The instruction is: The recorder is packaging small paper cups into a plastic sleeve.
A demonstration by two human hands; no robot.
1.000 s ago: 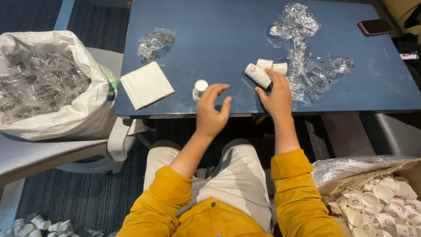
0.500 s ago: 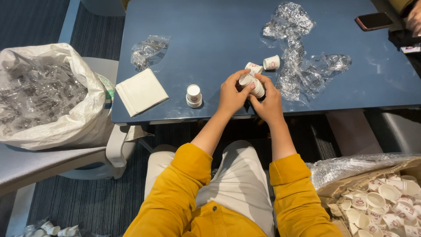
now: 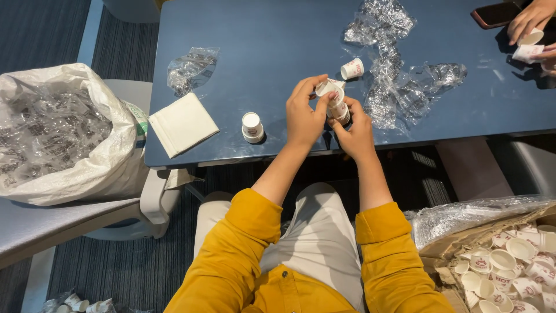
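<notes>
Left hand point(image 3: 304, 116): closed around the upper end of a short stack of small paper cups point(image 3: 334, 102), fingers curled over the top cup's rim. Right hand point(image 3: 354, 128): gripping the lower end of the same stack from beneath, thumb and fingers wrapped about it. The stack is held between both hands, tilted, just above the near edge of the dark blue table point(image 3: 272, 35).

Just left of the hands, a single upright cup point(image 3: 252, 127) stands on the table. Beyond the hands, another cup point(image 3: 351, 68) lies on its side. To the right of the hands, crumpled clear plastic wrap point(image 3: 399, 81) spreads across the tabletop; a smaller piece of plastic point(image 3: 191, 66) lies toward the far left. A folded white napkin point(image 3: 183, 123) rests near the left table edge.

Off the table to the left, a large white sack point(image 3: 63, 133) full of crumpled plastic sits on a chair. At lower right, a cardboard box point(image 3: 509, 261) holds many loose cups. At the upper right corner, another person's hand point(image 3: 530, 20) holds a cup beside a phone point(image 3: 495, 14).
</notes>
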